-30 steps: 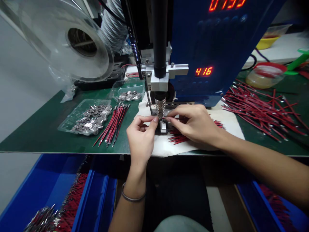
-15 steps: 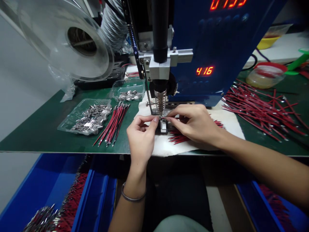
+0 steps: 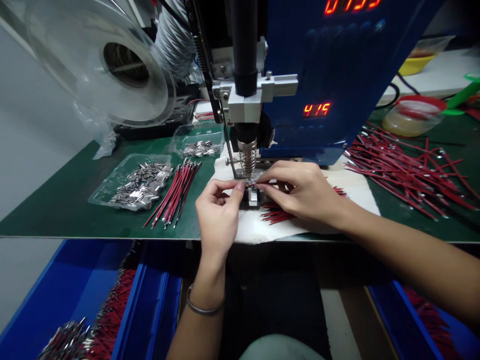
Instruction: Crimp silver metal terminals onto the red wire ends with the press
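Observation:
My left hand (image 3: 219, 215) is closed in a pinch, thumb against forefinger, just left of a small metal fixture (image 3: 253, 196). What it pinches is too small and too covered to name. From the other side, my right hand (image 3: 300, 187) pinches a thin red wire, whose end shows between the two hands above the fixture. Directly over the fingertips hangs the soldering head (image 3: 247, 155), wrapped in a metal spring. Beneath my right palm, a bundle of red wires (image 3: 275, 215) rests on a white cloth (image 3: 249, 232).
A clear tray (image 3: 103, 192) of small metal parts sits at left, beside a red and black wire bundle (image 3: 174, 195). A blue machine (image 3: 318, 60) stands behind. More red wires (image 3: 408, 175) lie at right. Blue bins (image 3: 75, 270) sit below the table edge.
Both hands stay pinched at the fixture with hardly any movement. The whole view has shifted slightly. The machine's lower red display has gone from 416 to 415.

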Tool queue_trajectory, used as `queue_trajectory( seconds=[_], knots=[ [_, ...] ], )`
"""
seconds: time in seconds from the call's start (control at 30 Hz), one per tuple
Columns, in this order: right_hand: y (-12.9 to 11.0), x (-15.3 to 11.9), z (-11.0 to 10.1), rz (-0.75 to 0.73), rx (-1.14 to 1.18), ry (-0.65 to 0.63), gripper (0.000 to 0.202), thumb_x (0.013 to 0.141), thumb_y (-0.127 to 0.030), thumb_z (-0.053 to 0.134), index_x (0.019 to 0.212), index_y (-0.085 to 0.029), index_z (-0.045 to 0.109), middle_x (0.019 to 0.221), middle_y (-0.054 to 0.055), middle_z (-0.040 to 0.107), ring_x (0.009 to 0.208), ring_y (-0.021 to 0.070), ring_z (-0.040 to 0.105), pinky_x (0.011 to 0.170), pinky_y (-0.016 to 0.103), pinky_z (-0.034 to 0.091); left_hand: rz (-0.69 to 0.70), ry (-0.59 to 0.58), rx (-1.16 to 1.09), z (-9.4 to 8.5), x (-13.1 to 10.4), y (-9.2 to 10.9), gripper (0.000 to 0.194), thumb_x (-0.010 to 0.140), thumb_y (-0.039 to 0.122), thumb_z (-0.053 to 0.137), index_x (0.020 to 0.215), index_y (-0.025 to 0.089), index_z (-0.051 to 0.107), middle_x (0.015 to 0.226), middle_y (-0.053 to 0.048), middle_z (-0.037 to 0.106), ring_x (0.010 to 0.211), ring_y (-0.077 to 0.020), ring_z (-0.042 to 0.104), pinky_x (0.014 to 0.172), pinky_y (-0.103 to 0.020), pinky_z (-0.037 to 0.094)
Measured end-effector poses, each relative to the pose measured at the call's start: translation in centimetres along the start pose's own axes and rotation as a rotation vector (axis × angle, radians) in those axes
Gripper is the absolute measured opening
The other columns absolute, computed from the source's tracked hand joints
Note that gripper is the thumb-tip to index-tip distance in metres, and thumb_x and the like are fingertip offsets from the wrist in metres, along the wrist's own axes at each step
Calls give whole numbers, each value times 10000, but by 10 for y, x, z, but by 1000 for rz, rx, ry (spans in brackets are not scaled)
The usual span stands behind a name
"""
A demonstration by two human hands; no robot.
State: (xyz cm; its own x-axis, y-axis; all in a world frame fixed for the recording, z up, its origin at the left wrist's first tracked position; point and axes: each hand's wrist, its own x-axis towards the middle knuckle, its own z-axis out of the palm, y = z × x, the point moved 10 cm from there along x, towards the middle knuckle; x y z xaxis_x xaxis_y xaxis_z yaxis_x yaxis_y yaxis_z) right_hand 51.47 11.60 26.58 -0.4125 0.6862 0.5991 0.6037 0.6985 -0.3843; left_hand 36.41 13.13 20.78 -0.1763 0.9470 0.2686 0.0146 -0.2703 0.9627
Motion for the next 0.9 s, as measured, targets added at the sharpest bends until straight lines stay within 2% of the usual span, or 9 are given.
queue_trajectory(
  seconds=[0.13,0.33,0.47,0.53,0.63,0.73,0.8,0.9],
  knots=[
    [0,0,-1,1,0,0,116,861,-173,602,893,-134,707,855,39,682,733,129,607,672,246,443,-7,-4,-10,0,0,0,200,762,299,732,781,136,618,793,-40,658,603,-81,540,547,-182,423],
    [2,0,-2,-3,13,2,103,828,-153,621,886,-146,706,839,30,677,689,113,597,632,228,442,-42,-7,0,-2,0,-7,244,777,340,714,945,169,676,867,-59,660,528,-65,446,451,-193,305],
    [3,3,-6,-24,41,-116,140,810,-101,605,895,-148,706,862,37,683,742,128,623,684,234,467,-49,0,8,-4,0,-8,241,782,375,704,903,167,708,795,-50,644,492,-62,389,431,-207,257],
    [0,-1,-15,-36,48,-172,166,812,-73,585,900,-155,699,878,37,684,781,137,635,716,240,479,-65,18,5,-6,1,-8,246,776,383,709,891,165,708,779,-44,638,497,-61,389,440,-201,265],
    [-6,-16,-44,-45,0,-84,152,817,-78,603,903,-176,681,899,31,685,810,146,637,737,254,493,-75,26,-4,-6,2,-8,245,772,382,715,876,161,702,787,-38,644,530,-62,423,468,-185,303],
    [-5,-47,-68,-22,-40,98,236,782,-41,636,954,-197,674,953,35,684,924,181,632,872,332,496,-64,23,-37,-5,2,-8,238,769,378,720,863,160,698,781,-35,648,575,-71,468,508,-180,351],
    [2,-68,-71,28,-10,179,240,777,-20,634,930,-202,673,950,34,688,939,192,637,975,417,455,-59,22,-59,-6,-1,-5,236,769,376,722,862,161,696,771,-33,648,584,-74,478,518,-183,361],
    [15,-92,-63,86,17,231,233,789,-21,625,924,-206,670,941,40,683,933,194,635,993,466,439,-30,-3,18,-12,-5,10,224,769,370,722,872,171,703,760,-31,653,567,-76,473,502,-193,349]
  ],
)
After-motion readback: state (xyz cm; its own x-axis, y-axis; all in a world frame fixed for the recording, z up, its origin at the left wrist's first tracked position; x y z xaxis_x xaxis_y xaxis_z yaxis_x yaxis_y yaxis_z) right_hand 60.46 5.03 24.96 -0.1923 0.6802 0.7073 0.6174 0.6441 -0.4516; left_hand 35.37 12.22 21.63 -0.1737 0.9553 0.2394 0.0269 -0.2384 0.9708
